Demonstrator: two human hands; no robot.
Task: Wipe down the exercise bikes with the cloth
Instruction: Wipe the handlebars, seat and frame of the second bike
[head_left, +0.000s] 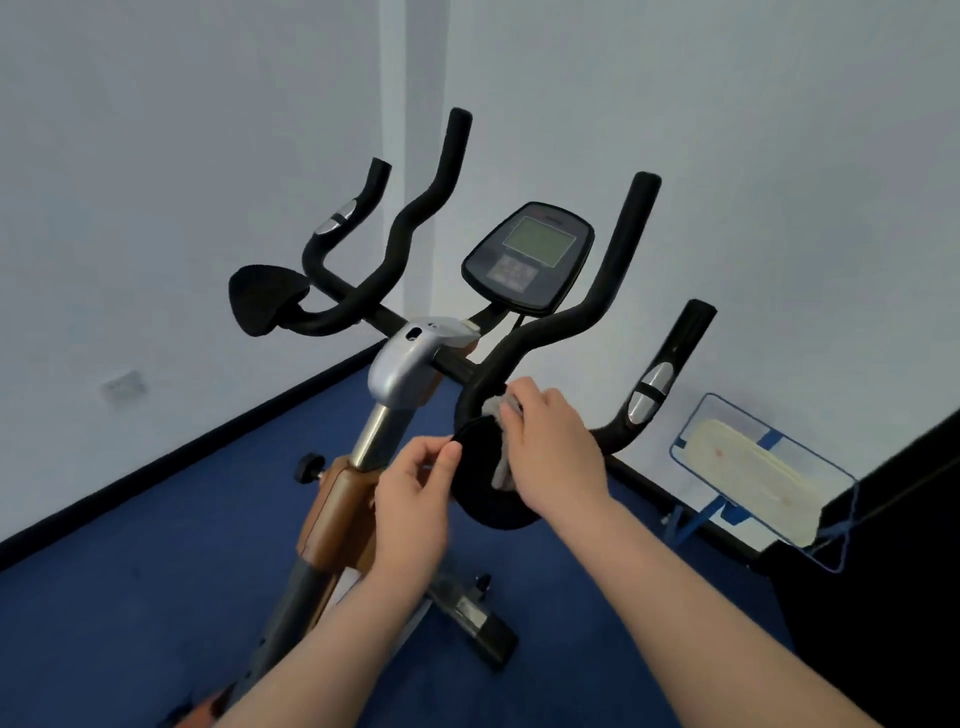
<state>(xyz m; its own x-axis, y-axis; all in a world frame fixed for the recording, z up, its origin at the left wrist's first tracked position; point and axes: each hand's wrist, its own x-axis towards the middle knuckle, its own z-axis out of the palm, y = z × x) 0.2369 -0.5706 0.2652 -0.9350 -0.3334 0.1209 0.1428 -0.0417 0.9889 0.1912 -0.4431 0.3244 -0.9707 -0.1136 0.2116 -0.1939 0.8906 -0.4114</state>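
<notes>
The grey cloth (506, 441) sits bunched on the black elbow pad (485, 493) at the right side of the exercise bike (400, 364), under my right hand (556, 452), whose fingers curl over it and press it against the pad. My left hand (415, 493) pinches the pad's near left edge between thumb and fingers. The console (527, 257) stands above, between the handlebar horns. The bike rests on blue carpet (156, 545) in a white-walled corner; a flat mop (753, 483) leans at right.
</notes>
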